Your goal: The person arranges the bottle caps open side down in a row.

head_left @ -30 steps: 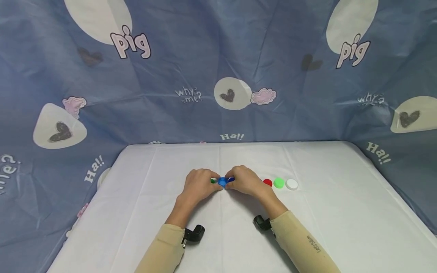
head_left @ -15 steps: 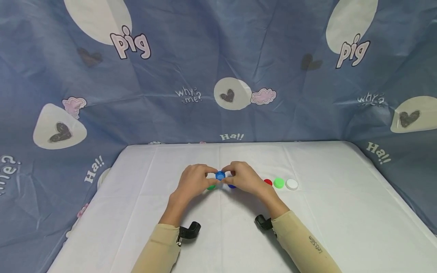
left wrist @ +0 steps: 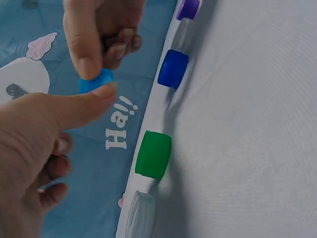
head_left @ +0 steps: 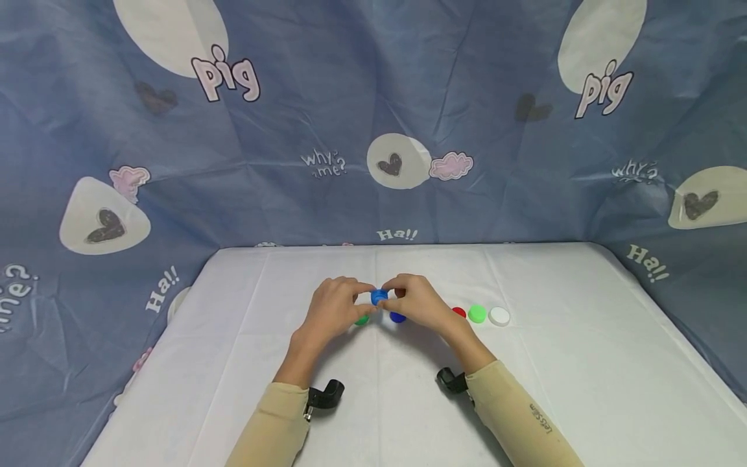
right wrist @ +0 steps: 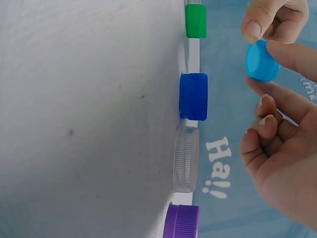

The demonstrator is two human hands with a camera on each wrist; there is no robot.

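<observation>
A light blue bottle cap [head_left: 379, 296] hangs above the white table, between both hands. My left hand [head_left: 335, 306] pinches it from the left with thumb and index finger. From the other side my right hand [head_left: 419, 303] grips the same cap with its thumb and fingertips. In the right wrist view, the cap [right wrist: 262, 61] stands tilted, with a paler round face partly showing. Below the hands, a green cap [head_left: 362, 320] and a dark blue cap [head_left: 398, 318] lie on the table, each partly covered by a hand in the head view.
Right of the hands lie a red cap [head_left: 459, 312], a bright green cap [head_left: 477, 314] and a white cap [head_left: 499, 316]. Clear caps [right wrist: 186, 159] and a purple cap [right wrist: 182, 221] show in the wrist views. A blue printed cloth [head_left: 327, 207] hangs behind the table.
Both hands have lifted the light blue cap from between the green and dark blue caps, up and away from me. Its hollow side, seen half a second ago, has since turned.
</observation>
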